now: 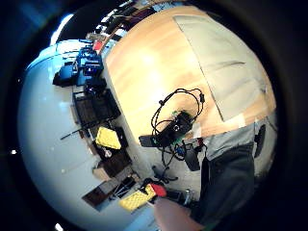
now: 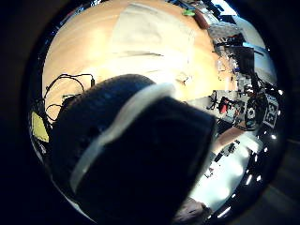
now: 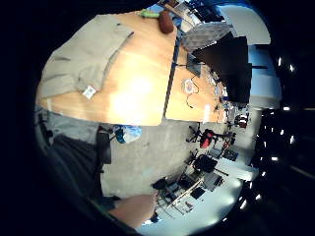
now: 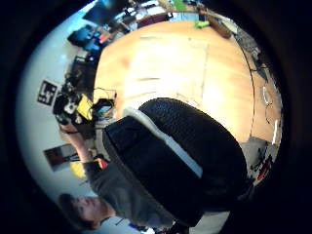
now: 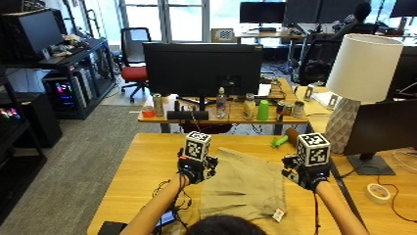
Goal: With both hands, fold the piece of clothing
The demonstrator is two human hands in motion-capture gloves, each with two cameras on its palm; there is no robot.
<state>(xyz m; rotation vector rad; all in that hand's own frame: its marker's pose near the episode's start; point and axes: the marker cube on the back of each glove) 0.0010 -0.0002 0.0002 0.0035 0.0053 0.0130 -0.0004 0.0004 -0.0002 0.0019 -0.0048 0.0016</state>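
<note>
The person's head point(image 5: 221, 226) is nearest; beyond it a beige garment point(image 5: 244, 188) lies on the wooden table point(image 5: 140, 169). Left hand point(image 5: 196, 169) and right hand point(image 5: 306, 175) are raised, apparently above it; I cannot tell their fingers.

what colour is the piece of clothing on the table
Beige or khaki; the piece of clothing shows best in the outside view, lying flat on the wooden table.

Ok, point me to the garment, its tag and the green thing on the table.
garment point(image 5: 244, 188), outside view, middle of the beige cloth.
tag point(image 5: 279, 214), outside view, white label at the near right corner.
green thing point(image 5: 279, 142), outside view, its middle, beyond the cloth.
</note>
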